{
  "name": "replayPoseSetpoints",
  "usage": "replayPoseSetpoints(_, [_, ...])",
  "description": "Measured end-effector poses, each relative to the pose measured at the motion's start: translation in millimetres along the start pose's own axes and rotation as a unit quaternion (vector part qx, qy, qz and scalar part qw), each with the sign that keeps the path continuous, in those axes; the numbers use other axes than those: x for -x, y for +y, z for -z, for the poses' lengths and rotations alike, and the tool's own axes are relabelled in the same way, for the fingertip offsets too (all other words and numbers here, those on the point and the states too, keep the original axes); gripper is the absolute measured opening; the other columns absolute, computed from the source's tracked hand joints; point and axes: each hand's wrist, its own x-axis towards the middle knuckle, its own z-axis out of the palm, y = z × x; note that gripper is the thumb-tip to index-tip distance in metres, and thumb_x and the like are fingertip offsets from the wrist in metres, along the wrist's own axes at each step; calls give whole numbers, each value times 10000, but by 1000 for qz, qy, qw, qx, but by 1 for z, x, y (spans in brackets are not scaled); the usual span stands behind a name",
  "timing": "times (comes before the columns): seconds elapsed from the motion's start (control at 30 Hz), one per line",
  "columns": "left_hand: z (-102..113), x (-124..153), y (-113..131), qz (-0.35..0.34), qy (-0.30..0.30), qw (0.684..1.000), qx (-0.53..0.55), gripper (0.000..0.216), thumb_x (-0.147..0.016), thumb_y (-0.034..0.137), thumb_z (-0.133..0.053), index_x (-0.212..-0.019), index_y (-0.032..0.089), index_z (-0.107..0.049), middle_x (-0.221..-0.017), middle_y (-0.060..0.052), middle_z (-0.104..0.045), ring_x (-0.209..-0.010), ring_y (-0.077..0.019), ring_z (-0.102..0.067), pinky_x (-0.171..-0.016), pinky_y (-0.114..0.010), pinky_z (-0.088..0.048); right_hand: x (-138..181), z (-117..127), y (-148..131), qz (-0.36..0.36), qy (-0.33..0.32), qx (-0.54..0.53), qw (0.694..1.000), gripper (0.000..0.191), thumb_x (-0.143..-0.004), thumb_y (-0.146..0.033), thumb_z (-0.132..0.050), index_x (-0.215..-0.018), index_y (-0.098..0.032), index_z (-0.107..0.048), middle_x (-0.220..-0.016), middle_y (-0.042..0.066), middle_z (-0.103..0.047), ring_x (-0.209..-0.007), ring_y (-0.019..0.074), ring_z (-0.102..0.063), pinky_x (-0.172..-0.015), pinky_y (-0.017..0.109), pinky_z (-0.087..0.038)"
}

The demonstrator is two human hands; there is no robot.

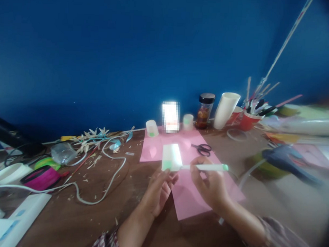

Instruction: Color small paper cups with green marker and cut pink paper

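Note:
My left hand (pixel 158 190) holds a small white card (pixel 172 156) upright by its lower edge, fingers pinched on it; the card's bottom strip is coloured green. My right hand (pixel 209 184) grips a white marker with a green cap end (pixel 206 167), held sideways, its tip touching the card's lower right corner. Both hands hover over a pink paper sheet (pixel 188 200) lying on the brown table (pixel 96 214).
Black scissors (pixel 202 149) lie on the pink sheet. At the back stand a dark-lidded jar (pixel 205 111), a white cup (pixel 225 109), red cups with pens (pixel 248 117) and small tubs. A white cable (pixel 108 182), dried flowers and scraps lie left; a blue glue gun (pixel 287 160) right.

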Motion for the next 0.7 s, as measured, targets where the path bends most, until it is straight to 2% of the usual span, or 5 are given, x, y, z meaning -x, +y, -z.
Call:
replayPoseSetpoints(0.37, [3,-1,1,34,10,999,36,161,-745,307,-707,-780,158,-658,-914,-67,-698,-987,-203,-612,-982,-357,-400,-1,0,1,-2,1,5,1000,102,-854,-210,-484,-762,-181,-518,-572,-42,-487,-469,75,-458,-438,188,-375])
replayPoseSetpoints(0.47, [3,-1,2,39,0,999,32,186,-773,319,-675,-836,144,-672,-931,-80,-699,-981,-204,-618,-973,-346,-412,0,-1,0,-4,2,-11,1000,95,-847,-204,-493,-760,-180,-521,-590,-34,-496,-490,79,-468,-426,178,-372])
replayPoseSetpoints(0.7, [0,0,5,49,2,997,56,199,-802,299,-620,-858,116,-676,-906,-103,-698,-931,-208,-640,-898,-320,-465,-1,0,-4,-52,57,-68,995,80,-837,-197,-493,-770,-182,-534,-620,-20,-520,-491,82,-447,-390,168,-344])
